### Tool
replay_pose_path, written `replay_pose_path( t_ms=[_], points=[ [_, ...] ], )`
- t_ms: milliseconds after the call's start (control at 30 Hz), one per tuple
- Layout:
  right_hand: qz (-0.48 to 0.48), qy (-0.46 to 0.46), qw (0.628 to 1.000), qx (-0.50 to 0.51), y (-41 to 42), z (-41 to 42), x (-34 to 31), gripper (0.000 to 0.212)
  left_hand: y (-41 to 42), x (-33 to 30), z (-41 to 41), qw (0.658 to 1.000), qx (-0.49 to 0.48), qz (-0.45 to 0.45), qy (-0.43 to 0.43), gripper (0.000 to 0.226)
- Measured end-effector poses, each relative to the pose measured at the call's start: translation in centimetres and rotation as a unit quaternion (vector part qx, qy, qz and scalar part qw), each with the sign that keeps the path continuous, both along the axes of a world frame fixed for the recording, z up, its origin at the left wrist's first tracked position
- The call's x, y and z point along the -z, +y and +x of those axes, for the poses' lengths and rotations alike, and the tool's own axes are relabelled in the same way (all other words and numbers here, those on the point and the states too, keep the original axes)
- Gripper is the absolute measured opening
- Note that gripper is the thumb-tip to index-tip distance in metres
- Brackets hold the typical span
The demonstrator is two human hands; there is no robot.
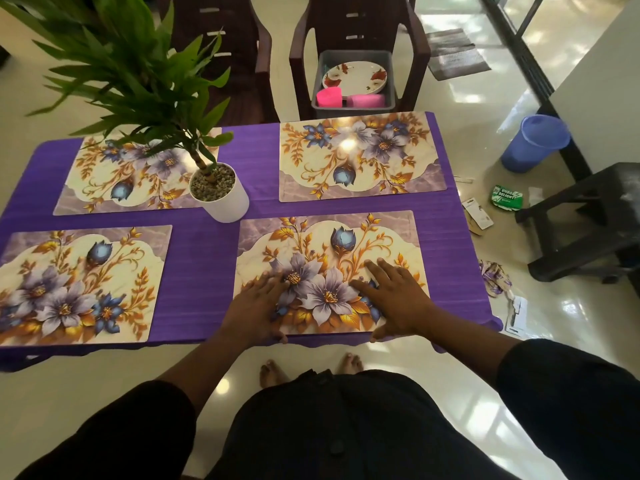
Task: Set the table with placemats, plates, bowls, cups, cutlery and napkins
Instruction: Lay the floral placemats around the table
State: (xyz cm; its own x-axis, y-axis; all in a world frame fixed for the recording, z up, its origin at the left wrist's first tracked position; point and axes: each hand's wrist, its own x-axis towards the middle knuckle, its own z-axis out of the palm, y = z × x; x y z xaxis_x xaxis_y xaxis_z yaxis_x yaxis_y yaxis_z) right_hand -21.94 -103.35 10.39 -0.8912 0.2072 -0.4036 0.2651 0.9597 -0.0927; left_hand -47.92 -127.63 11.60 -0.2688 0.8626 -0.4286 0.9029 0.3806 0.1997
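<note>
Both hands are laid flat on the near right mat [329, 271], the left hand [258, 306] at its left edge and the right hand [398, 296] toward its right side, fingers straight and spread, nothing gripped; each grip is thus apart and merely pressing, with the thumbs reaching the mat's front edge. Judged from this, the mat is being smoothed or squared up at the front of the desk [204, 258], which is covered in a purple cloth. Four mats are already down: the near left mat [79, 282], the far left mat [135, 171] (partly overlapped by a potted plant [218, 192]) and the far right mat [360, 154]. So the placemat stage looks finished or nearly so. Everything else is left to do. No plate, bowl, cup, cutlery or napkin is seen on the desk. A grey tub [353, 81] sits on the chair [360, 36] beyond the far right mat, holding a flowered plate [353, 76] and pink items [346, 98] that cannot be identified for sure. Cutlery and napkins are not made out anywhere.
</note>
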Motion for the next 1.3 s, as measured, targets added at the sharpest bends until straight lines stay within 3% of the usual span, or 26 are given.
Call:
replay_pose_path(
  t_ms=[400,500,600,733,867,967,1000,1167,1300],
  points=[
    [0.006,-0.002,1.000,0.001,-0.1,-0.2,-0.7,0.122,-0.3,-0.2,-0.1,0.999,0.037,-0.020,0.027,0.135],
    [0.011,0.017,1.000,0.015,-0.9,-0.4,-0.8,0.121,-1.4,0.0,-0.7,0.995,0.071,0.025,0.066,0.137],
    [0.002,0.072,0.997,0.020,-2.7,-1.7,-1.3,0.111,-3.2,-0.2,-1.8,0.994,0.044,0.088,0.046,0.132],
    [-0.017,0.139,0.990,-0.025,-6.1,-6.2,-2.4,0.091,-7.7,-0.5,-5.1,0.992,0.000,0.116,0.044,0.111],
    [-0.039,0.149,0.985,-0.076,-11.2,-13.1,-3.2,0.077,-15.0,-0.7,-9.9,0.983,-0.110,0.142,0.035,0.081],
    [-0.049,0.125,0.985,-0.110,-15.5,-19.2,-3.7,0.075,-20.6,-2.0,-14.1,0.971,-0.130,0.177,0.098,0.050],
    [-0.061,0.121,0.984,-0.113,-16.9,-20.9,-3.9,0.076,-22.3,-2.0,-15.4,0.968,-0.132,0.177,0.120,0.049],
    [-0.092,0.121,0.980,-0.131,-24.2,-29.2,-4.0,0.076,-30.6,-2.0,-22.9,0.973,-0.195,0.045,0.113,0.105],
    [-0.065,0.100,0.982,-0.147,-28.4,-34.6,-3.0,0.084,-33.9,-1.4,-28.0,0.983,-0.161,-0.003,0.089,0.133]
  ],
)
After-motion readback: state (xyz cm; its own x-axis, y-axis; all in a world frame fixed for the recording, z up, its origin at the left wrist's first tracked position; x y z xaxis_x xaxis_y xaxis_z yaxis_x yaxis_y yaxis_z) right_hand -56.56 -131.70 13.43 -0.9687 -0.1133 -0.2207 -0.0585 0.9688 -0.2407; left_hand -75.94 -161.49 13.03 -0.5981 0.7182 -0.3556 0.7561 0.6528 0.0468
